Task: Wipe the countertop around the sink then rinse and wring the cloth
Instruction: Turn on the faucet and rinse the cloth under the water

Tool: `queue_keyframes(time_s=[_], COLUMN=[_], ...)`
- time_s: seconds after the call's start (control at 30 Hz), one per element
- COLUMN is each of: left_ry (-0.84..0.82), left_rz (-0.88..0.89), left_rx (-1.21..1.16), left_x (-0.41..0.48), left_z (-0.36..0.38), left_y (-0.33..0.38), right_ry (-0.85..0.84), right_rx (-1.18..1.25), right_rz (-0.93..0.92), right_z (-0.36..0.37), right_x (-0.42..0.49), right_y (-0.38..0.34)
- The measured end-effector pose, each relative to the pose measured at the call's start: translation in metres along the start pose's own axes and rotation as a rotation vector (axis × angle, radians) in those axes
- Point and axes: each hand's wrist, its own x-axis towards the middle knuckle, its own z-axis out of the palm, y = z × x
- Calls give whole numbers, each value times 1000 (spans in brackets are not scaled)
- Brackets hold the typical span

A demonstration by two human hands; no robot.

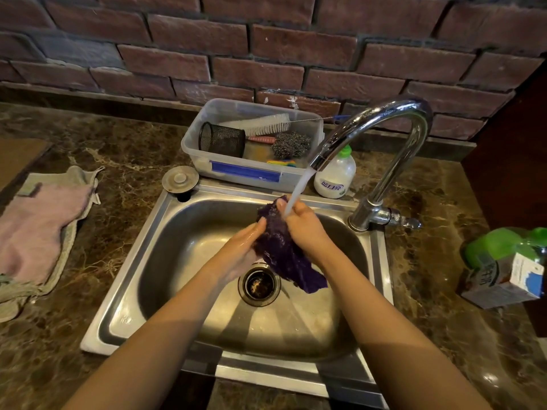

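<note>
A dark purple cloth [284,253] hangs wet over the steel sink [154,232], its lower end trailing toward the drain [259,285]. My left hand [241,247] presses against the cloth's left side. My right hand [305,229] grips its upper part from the right. Water runs from the chrome tap [384,119] onto the cloth's top and my right fingers. The brown marble countertop [118,149] surrounds the sink.
Behind the sink stands a clear plastic tub [195,143] with brushes, a mesh cup and steel wool. A white soap bottle [334,176] and a sink plug [180,178] sit near it. Folded towels [38,229] lie left; a green bottle and carton [509,267] stand right.
</note>
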Motion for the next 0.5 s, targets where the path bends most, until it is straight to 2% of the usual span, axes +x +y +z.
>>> queue_keyframes(time_s=[0.1,0.2,0.27,0.37,0.5], left_ry=[170,334,361,409,456], left_rz=[101,115,89,56,106], left_rx=[24,18,-50,-26,179], left_x=[6,15,18,19,17], left_z=[14,29,36,46,46], left_y=[0,3,4,0,0], right_ry=[146,145,198,351,284], right_rx=[-274,-421,-511,-449,-456], right_rz=[-107,-201,-253,-106,-80], right_z=[-6,15,33,33,18], right_x=[-1,-16,-17,0,11], right_y=[5,16,20,14,23])
